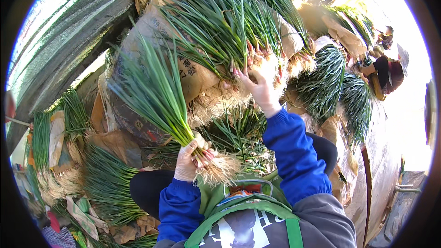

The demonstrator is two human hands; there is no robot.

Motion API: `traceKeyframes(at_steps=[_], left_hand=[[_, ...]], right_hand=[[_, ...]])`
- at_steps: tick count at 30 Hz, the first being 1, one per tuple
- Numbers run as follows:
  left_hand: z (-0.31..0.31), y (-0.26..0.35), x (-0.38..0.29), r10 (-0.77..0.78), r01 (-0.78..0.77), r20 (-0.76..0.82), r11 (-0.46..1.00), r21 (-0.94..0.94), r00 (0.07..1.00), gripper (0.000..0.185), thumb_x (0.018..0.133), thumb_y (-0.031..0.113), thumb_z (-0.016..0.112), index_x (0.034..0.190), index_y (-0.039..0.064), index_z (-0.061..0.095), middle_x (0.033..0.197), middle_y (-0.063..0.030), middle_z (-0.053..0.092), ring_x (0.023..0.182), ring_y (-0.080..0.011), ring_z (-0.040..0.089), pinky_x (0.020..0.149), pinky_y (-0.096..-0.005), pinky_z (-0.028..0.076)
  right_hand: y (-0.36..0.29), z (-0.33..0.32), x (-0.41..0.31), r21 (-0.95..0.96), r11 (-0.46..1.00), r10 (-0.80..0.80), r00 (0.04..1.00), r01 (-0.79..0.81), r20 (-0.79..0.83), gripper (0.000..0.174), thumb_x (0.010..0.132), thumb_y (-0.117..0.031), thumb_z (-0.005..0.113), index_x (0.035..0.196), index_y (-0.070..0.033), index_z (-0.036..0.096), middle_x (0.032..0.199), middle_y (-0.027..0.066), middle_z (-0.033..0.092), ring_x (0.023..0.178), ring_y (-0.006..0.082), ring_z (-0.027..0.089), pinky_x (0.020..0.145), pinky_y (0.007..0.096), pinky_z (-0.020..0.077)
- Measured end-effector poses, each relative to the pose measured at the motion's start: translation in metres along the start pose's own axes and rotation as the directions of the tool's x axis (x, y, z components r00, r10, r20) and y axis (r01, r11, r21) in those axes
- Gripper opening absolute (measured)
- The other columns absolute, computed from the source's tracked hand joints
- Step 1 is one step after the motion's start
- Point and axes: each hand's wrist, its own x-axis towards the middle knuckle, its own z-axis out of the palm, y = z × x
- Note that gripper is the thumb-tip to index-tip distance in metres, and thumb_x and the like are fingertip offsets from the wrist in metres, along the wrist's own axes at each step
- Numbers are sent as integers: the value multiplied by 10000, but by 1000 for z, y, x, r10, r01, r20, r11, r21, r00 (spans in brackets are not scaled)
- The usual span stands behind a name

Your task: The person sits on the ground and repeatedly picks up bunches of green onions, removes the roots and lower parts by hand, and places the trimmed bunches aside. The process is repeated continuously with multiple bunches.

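In my gloved left hand [187, 160] is a bunch of scallions [165, 100], gripped just above the pinkish bulbs. Its green leaves fan up and to the left, and pale stringy roots [220, 168] hang out towards my lap. My gloved right hand [263, 89] reaches into a larger pile of scallions [220, 24] ahead of me. There, thumb and forefinger meet the base of one upright scallion [245, 44] among the bulbs. Printed sacking [196, 75] lies under that pile, with a mass of roots [217, 103] along its near edge.
Loose leaves and trimmings [237, 134] cover the ground between my knees. More scallion bundles lie at left [106, 182] and right [317, 79]. At the far right another person [387, 74] sits beside bundles. Corrugated sheeting [75, 41] slants along the upper left.
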Motion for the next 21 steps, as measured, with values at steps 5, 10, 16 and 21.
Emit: traceKeyframes(at_steps=[5, 10, 16, 21], left_hand=[[12, -11, 4, 42, 30, -306, 973, 227, 951, 216, 834, 143, 620, 983, -5, 572, 814, -99, 607, 669, -212, 625, 566, -356, 570], [21, -16, 12, 48, 62, -295, 933, 353, 954, 367, 852, 115, 570, 1181, -41, 519, 996, -167, 644, 790, -220, 659, 603, -312, 571], [19, -9, 5, -127, 196, -220, 923, 330, 967, 321, 811, 97, 564, 1097, -45, 532, 898, -140, 647, 588, -211, 630, 504, -306, 543], [14, -7, -4, -187, 208, -147, 968, 143, 971, 314, 807, 115, 590, 1084, -14, 515, 846, -128, 621, 590, -287, 642, 570, -433, 575]], right_hand=[[1, -15, -80, 260, 962, 35, 983, -82, 181, 217, 890, -163, 549, 988, 19, 617, 766, 67, 592, 704, 107, 557, 619, 266, 446], [-10, 26, -136, -402, 842, -264, 925, 359, 272, 127, 787, -137, 617, 820, -25, 565, 698, 128, 575, 562, 284, 580, 526, 375, 476], [-21, 30, -138, -385, 689, -206, 675, 614, 709, 239, 830, -278, 558, 749, -57, 519, 690, 123, 572, 632, 285, 609, 566, 406, 485], [-20, 21, -86, -101, 995, 63, 835, -9, 547, 391, 915, -368, 504, 1103, -36, 588, 851, 173, 635, 747, 290, 629, 682, 356, 498]])
